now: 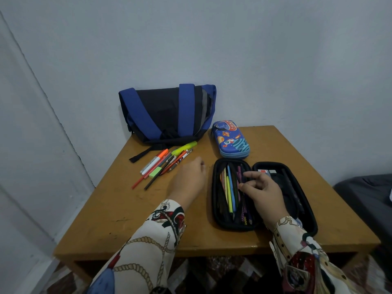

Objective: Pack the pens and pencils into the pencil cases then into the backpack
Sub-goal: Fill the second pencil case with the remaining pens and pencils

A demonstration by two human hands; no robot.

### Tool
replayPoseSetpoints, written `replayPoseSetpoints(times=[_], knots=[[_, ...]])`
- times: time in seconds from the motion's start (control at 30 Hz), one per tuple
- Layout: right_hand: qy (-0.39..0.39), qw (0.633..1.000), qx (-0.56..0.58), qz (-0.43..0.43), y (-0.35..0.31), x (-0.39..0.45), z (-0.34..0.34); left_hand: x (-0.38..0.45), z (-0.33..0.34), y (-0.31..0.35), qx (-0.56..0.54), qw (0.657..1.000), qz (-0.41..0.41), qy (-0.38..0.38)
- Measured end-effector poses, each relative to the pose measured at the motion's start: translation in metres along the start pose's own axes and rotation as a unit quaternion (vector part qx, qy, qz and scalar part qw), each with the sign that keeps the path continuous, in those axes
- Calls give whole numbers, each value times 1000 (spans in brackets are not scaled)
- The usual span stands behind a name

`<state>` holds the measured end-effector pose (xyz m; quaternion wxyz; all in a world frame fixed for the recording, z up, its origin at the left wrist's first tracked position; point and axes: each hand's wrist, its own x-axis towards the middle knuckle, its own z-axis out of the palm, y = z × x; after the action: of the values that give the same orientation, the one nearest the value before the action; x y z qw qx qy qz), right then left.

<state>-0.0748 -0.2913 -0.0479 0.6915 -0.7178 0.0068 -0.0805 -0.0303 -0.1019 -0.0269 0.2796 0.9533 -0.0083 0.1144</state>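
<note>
Two hands (224,183), loose pens (163,164) left

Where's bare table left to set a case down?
Bare: the near-left table, bordered by the loose pens and left hand; also right of the blue case. Crowded: the back by the backpack and around the open black case under the right hand.

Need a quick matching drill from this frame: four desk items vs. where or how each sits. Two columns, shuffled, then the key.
Items:
1. backpack
2. blue pencil case
3. black pencil case
4. loose pens

States:
A. lying open, pencils inside
B. zipped shut, cartoon print
C. against the wall at the table's back
D. in a heap on the table, in front of the backpack

Pairs: 1-C, 2-B, 3-A, 4-D
</note>
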Motion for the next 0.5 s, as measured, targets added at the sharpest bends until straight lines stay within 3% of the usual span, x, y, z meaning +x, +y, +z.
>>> replayPoseSetpoints(times=[0.1, 0.2, 0.37, 0.5], knots=[[2, 1000, 3, -3, 1, 0, 0, 11, 4, -30, 117, 990, 4, 74], [2, 1000, 2, -2, 1, 0, 0, 21, 1, -51, 196, 979, -40, 48], [2, 1000, 6, 4, 0, 0, 0, 32, -3, -77, 187, 980, -49, -39], [2, 1000, 5, 9, 0, 0, 0, 29, 4, -80, 184, 982, -28, -15]])
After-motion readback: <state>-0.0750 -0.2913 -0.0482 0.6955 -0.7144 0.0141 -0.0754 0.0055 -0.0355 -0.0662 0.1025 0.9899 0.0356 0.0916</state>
